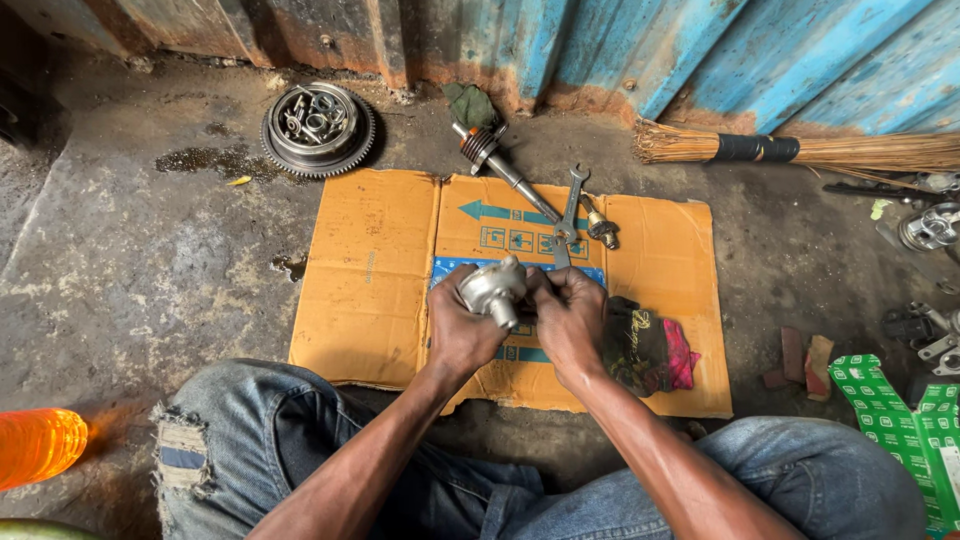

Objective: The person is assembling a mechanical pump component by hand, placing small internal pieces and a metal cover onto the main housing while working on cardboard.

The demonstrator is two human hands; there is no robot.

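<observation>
seen from the head camera, the person sits on a concrete floor (130, 260) with knees in torn jeans spread to either side, and both hands meet over a flattened cardboard sheet (380, 290). the left hand (458, 325) is wrapped around a small silvery metal part (493, 288), rounded with a short stub pointing down toward the person, held just above the cardboard near its middle. the right hand (570, 315) presses in from the other side, its fingers curled and pinching the same part at its right edge, so the two hands touch across it and hide most of its back. just beside the right hand, on the cardboard, lies a crumpled dark rag with a pink patch (645, 350). farther up the sheet a spanner (570, 212) lies next to a small brass-tipped fitting (601, 228), and a long steel shaft with a coiled spring (500, 165) runs from the cardboard's top edge toward a green cloth (470, 103) by the blue corrugated wall (700, 60). well apart at upper left sits a toothed gear ring filled with loose metal pieces (318, 128), near a dark oil stain. a straw broom (800, 150) lies along the wall at right, green printed cartons (900, 430) lie by the right knee, and an orange plastic bottle (40, 445) shows at the left edge.
</observation>
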